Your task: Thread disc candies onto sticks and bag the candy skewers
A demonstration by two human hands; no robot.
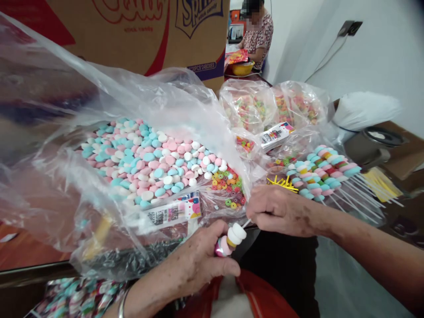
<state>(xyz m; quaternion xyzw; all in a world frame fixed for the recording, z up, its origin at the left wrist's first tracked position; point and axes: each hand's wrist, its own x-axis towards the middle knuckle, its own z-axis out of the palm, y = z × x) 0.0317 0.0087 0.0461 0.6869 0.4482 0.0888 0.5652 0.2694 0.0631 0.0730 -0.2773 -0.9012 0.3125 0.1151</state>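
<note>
My left hand (195, 260) is curled around the lower part of a candy skewer (236, 234), whose white, yellow and pink pieces poke out between thumb and fingers. A shiny pink bit shows at its lower end; whether it is a wrapper I cannot tell. My right hand (274, 212) pinches the thin white stick at the skewer's upper end. Just beyond the hands lies a heap of pastel marshmallow-like candies (149, 163) on clear plastic, with small coloured candy rings (228, 187) at its right edge. A stack of printed bags (175, 212) lies nearer my left hand.
Finished candy skewers (324, 172) lie at the right beside yellow twist ties (281, 183). Behind them are clear bags of candy rings (265, 106) and a lidded grey pot (374, 143). A big cardboard box (132, 48) stands at the back; a person (261, 35) sits beyond.
</note>
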